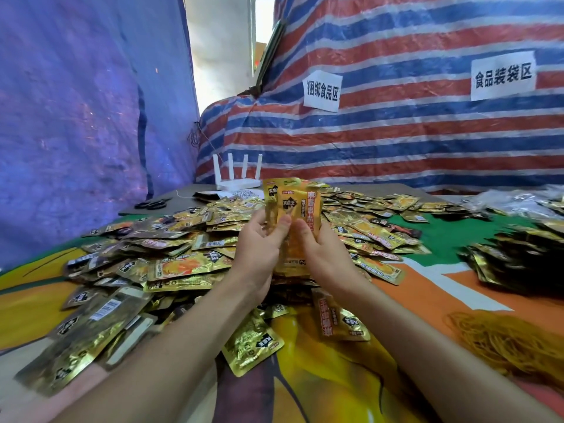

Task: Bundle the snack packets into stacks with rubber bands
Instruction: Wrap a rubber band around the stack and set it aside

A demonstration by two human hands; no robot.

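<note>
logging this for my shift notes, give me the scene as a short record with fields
held: upright stack of gold foil snack packets, raised above the pile
hands: left hand and right hand both grip it, thumbs on its front
band on stack: none visible
loose stock: wide heap of gold foil packets on the colourful table cloth
bands: tangled heap of yellow-brown rubber bands, near right, untouched
far edge: black scissors, white four-antenna router
</note>
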